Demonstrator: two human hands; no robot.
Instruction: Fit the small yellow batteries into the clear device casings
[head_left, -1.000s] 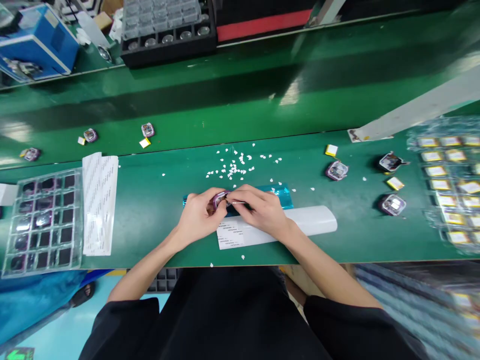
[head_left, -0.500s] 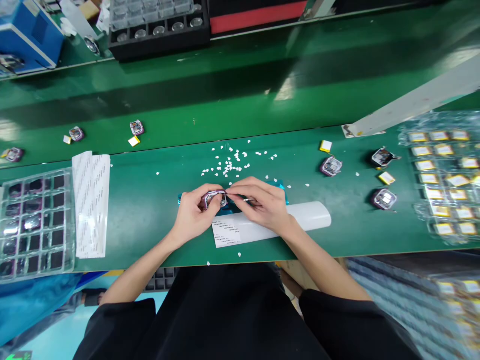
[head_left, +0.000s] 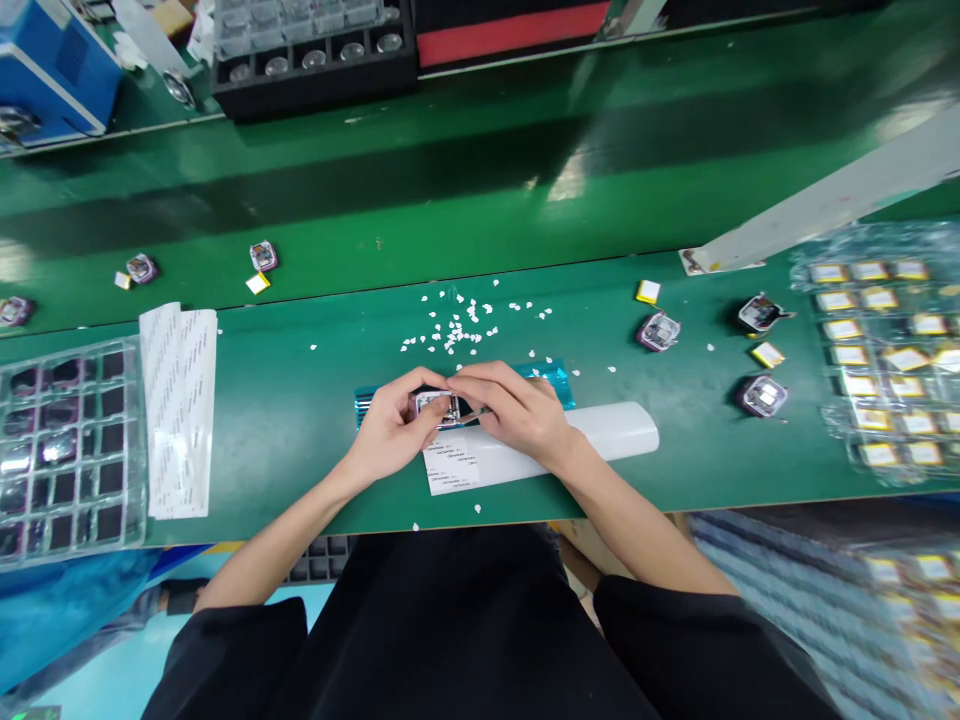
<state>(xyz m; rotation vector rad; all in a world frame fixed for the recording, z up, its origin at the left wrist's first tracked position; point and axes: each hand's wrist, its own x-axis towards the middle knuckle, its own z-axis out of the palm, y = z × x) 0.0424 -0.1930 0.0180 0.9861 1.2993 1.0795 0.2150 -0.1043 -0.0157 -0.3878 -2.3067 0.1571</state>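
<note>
My left hand (head_left: pixel 391 415) grips a small rounded-square electronic device case (head_left: pixel 442 407), open on top with circuitry inside; the thumb presses across it. At its right edge, my right hand (head_left: pixel 521 408) is closed round a slim metal tweezers-like tool (head_left: pixel 474 415), partly hidden by the fingers. The fingertips of both hands meet at the case. Beneath the hands lie a shiny blue strip (head_left: pixel 556 380) and a curled white backing sheet (head_left: pixel 622 428). Small white stickers or scraps (head_left: pixel 454 330) are scattered just beyond.
A clear tray of dark parts (head_left: pixel 71 450) and white printed strips (head_left: pixel 180 410) lie left. At right are open device cases (head_left: pixel 763 396), yellow-edged battery packs (head_left: pixel 768 355), a tray of batteries (head_left: pixel 844 357) and a slanted post (head_left: pixel 825 195). A raised green ledge (head_left: pixel 450 220) runs behind.
The device case has turned in my left hand so its open inside faces up more. My right hand has shifted slightly, with the tool now lower along the case's right side.
</note>
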